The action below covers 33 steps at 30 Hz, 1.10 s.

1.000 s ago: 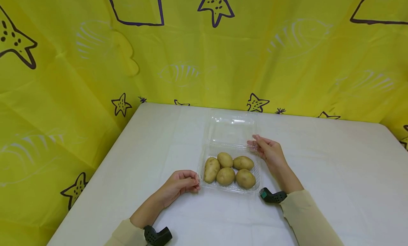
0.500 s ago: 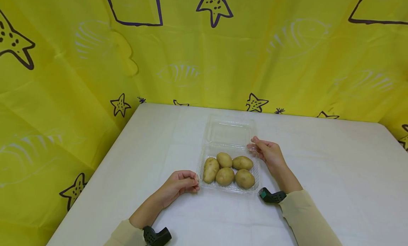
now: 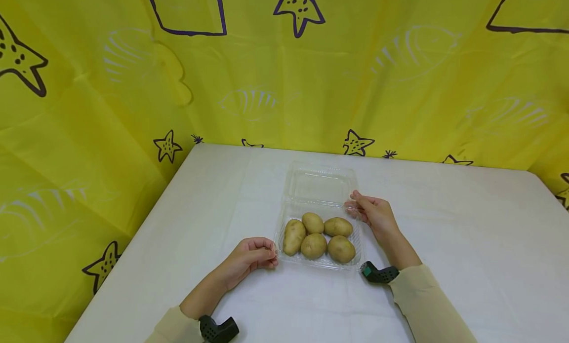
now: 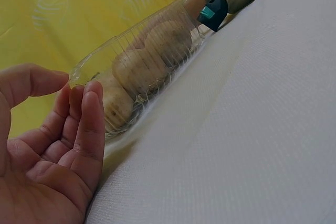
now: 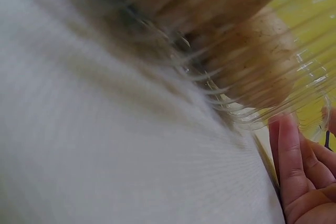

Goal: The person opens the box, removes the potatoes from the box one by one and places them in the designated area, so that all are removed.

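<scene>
- The left hand [image 3: 251,256] has its fingers [image 4: 89,124] curled loosely inward, thumb tip at the near-left rim of the clear plastic clamshell box [image 3: 284,219]. The left wrist view shows the thumb and fingertips right at the rim; it looks like a light pinch on the edge, though the contact is hard to confirm.
- That hand rests on the white bench [image 3: 444,244], its forearm running back toward the lower left, with a dark wrist camera [image 3: 218,328] at the cuff.
- The right hand [image 3: 375,214] has its fingers [image 5: 289,156] gently bent and grasping the box's right edge, near the hinge where the open lid [image 3: 322,182] meets the tray.
- Its forearm lies along the box's right side in a cream sleeve [image 3: 426,303], palm turned toward the box.
- The box sits mid-bench between the two hands, lid laid back flat on the far side.
- Five potatoes [image 3: 313,245] lie in the tray, packed touching one another.
</scene>
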Motion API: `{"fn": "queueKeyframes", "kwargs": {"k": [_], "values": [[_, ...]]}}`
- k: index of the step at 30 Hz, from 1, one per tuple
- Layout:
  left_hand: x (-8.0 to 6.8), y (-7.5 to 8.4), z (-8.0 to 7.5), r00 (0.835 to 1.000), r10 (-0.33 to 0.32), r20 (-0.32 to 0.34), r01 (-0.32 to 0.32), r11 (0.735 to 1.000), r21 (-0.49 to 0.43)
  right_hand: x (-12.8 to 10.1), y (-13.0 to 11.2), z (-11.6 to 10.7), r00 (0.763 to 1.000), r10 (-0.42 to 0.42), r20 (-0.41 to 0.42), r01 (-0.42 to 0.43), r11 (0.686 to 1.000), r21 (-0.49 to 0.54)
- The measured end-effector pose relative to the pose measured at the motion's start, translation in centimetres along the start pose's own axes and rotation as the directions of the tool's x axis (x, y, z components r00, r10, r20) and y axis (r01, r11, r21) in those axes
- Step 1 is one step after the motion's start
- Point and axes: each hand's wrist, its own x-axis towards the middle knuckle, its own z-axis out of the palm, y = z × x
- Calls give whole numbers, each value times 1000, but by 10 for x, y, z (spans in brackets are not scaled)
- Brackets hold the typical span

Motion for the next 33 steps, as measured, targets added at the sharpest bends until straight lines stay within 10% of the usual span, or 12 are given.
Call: {"fn": "queueKeyframes", "kwargs": {"k": [33], "values": [[0, 1, 0, 1000, -4, -3, 4, 1000, -18, -1, -3, -3, 998, -44, 50, 38, 994, 107]]}}
